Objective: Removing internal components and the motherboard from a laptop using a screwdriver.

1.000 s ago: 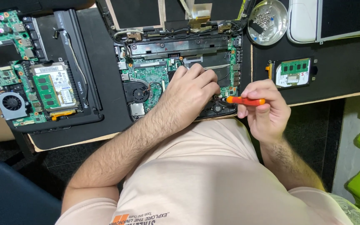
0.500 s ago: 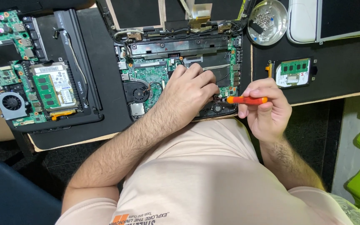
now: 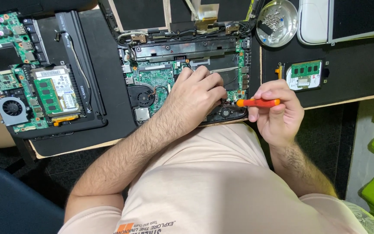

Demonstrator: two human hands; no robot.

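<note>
1. The opened laptop (image 3: pixel 187 69) lies on the black mat (image 3: pixel 356 82) in front of the person.
2. The left hand (image 3: pixel 193 95) rests flat on its circuit board, fingers loosely curled, seemingly gripping nothing.
3. The right hand (image 3: pixel 275 115) pinches an orange screwdriver (image 3: pixel 258 102), tip at the laptop's near right corner.

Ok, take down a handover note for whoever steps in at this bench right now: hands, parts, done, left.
Left hand: resting flat on the opened laptop base, fingers near its front right corner.
Right hand: grip shut on an orange screwdriver, tip at that same corner.
Done: cover off, green board and fan exposed; loose screws in the round metal dish.
Left: board is not yet lifted out.
</note>
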